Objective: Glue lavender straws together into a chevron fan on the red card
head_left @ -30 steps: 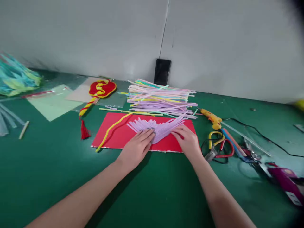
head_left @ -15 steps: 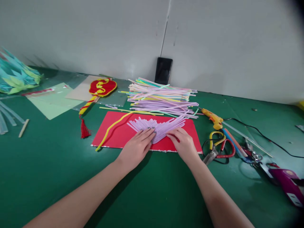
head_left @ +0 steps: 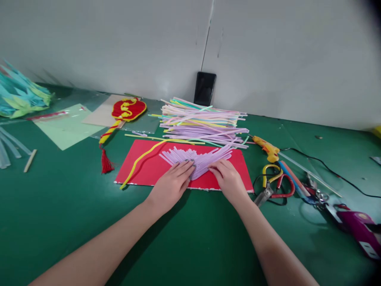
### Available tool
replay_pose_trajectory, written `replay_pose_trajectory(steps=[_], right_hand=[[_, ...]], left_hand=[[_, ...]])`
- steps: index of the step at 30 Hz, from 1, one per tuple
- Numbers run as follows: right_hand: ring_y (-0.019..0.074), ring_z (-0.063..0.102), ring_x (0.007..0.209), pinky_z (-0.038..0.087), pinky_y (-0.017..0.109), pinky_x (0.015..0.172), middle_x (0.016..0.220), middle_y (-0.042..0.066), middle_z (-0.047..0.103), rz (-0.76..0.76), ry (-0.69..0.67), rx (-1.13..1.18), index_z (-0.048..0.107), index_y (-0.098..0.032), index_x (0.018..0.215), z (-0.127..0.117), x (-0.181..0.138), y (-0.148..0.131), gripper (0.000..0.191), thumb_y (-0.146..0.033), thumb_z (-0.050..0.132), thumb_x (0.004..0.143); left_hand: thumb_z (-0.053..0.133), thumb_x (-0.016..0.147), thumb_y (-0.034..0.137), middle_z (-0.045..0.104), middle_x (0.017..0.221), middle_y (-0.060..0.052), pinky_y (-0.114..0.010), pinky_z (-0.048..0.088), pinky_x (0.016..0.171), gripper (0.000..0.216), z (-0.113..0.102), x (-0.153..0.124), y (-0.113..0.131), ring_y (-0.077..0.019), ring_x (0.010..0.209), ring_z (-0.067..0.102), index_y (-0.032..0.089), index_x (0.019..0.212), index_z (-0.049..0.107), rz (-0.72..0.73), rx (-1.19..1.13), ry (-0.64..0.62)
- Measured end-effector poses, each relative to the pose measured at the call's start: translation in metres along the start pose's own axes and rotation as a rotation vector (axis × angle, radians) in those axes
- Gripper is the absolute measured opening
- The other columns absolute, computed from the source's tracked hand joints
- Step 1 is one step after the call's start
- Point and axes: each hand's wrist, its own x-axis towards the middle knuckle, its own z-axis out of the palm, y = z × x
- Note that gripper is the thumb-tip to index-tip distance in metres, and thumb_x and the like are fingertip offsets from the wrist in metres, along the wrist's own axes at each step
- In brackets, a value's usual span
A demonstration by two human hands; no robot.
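Lilac pipe cleaners [head_left: 205, 160], laid side by side in a V-shaped fan, rest on a red board [head_left: 236, 167]. My left hand [head_left: 175, 180] lies flat over the left part of the fan, fingers stretched out and pressing on it. At the fan's right edge, my right hand [head_left: 228, 176] has its thumb and fingertips pinched together on the lilac strips; the exact strip between them is partly hidden. A bent yellow pipe cleaner [head_left: 137, 161] crosses the board's left side.
Behind the board lies a pile of pastel pipe cleaners [head_left: 202, 123], with a phone [head_left: 205, 88] leaning on the wall. A yellow glue gun [head_left: 267, 149], scissors [head_left: 278, 186] and a purple tool [head_left: 358, 228] are at right. A red fan-shaped ornament [head_left: 128, 110] lies at left.
My right hand's fingertips have shifted very slightly along the edge of the lilac strips. My left hand stays in place, and the other things have not moved.
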Motion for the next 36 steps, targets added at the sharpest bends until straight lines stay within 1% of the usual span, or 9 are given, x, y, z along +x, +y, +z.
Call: replay_pose_trajectory(steps=[7,11,16,21,26,33,36], right_hand=[[0.0191,0.058,0.087,0.048,0.032,0.081,0.088,0.005,0.063,0.007,0.037,0.086,0.062,-0.021,0.090,0.000,-0.001,-0.001,0.014,-0.020,0.048,0.090],[0.0190,0.058,0.087,0.048,0.032,0.080,0.086,0.005,0.062,0.003,-0.002,0.109,0.063,-0.022,0.090,0.002,-0.002,-0.010,0.016,-0.022,0.047,0.091],[0.0195,0.057,0.088,0.048,0.032,0.081,0.088,0.006,0.062,-0.017,-0.040,0.078,0.063,-0.021,0.090,0.005,-0.002,-0.017,0.018,-0.021,0.045,0.092],[0.0202,0.057,0.086,0.048,0.034,0.079,0.087,0.007,0.062,-0.024,-0.028,0.047,0.062,-0.021,0.090,0.004,-0.001,-0.017,0.019,-0.021,0.044,0.092],[0.0196,0.056,0.087,0.048,0.033,0.080,0.087,0.006,0.061,-0.042,-0.025,0.071,0.061,-0.021,0.090,0.004,-0.002,-0.017,0.018,-0.020,0.044,0.092],[0.0205,0.056,0.087,0.047,0.035,0.081,0.087,0.007,0.062,-0.068,-0.073,0.014,0.062,-0.019,0.090,0.005,-0.001,-0.017,0.018,-0.018,0.044,0.092],[0.0207,0.056,0.086,0.048,0.036,0.080,0.087,0.007,0.062,-0.073,-0.073,0.008,0.062,-0.020,0.090,0.004,-0.001,-0.017,0.020,-0.018,0.043,0.092]], left_hand=[[0.036,0.094,0.018,0.046,0.142,-0.006,-0.042,0.033,0.110,0.040,-0.001,0.000,0.000,-0.0178,0.132,0.039,0.018,0.132,0.047,-0.002,-0.015,0.005],[0.036,0.094,0.018,0.046,0.141,-0.007,-0.041,0.032,0.111,0.040,-0.001,0.000,0.000,-0.0178,0.132,0.039,0.017,0.132,0.047,0.002,-0.014,0.007],[0.035,0.094,0.018,0.046,0.141,-0.007,-0.042,0.032,0.111,0.040,-0.001,0.000,0.000,-0.0182,0.132,0.039,0.016,0.132,0.047,0.000,-0.019,0.010],[0.036,0.094,0.018,0.045,0.142,-0.007,-0.042,0.032,0.111,0.040,0.000,0.000,0.000,-0.0180,0.132,0.038,0.016,0.133,0.046,-0.001,-0.015,0.004],[0.037,0.094,0.018,0.045,0.142,-0.008,-0.041,0.031,0.111,0.040,-0.001,0.000,0.000,-0.0182,0.132,0.039,0.015,0.132,0.047,-0.008,-0.024,0.000],[0.037,0.094,0.018,0.046,0.141,-0.008,-0.041,0.031,0.112,0.040,0.000,-0.001,0.000,-0.0183,0.132,0.039,0.013,0.132,0.047,-0.006,-0.008,-0.001],[0.037,0.094,0.018,0.046,0.141,-0.008,-0.041,0.032,0.111,0.039,0.000,-0.001,0.001,-0.0181,0.132,0.039,0.014,0.132,0.047,-0.004,-0.007,0.006]])
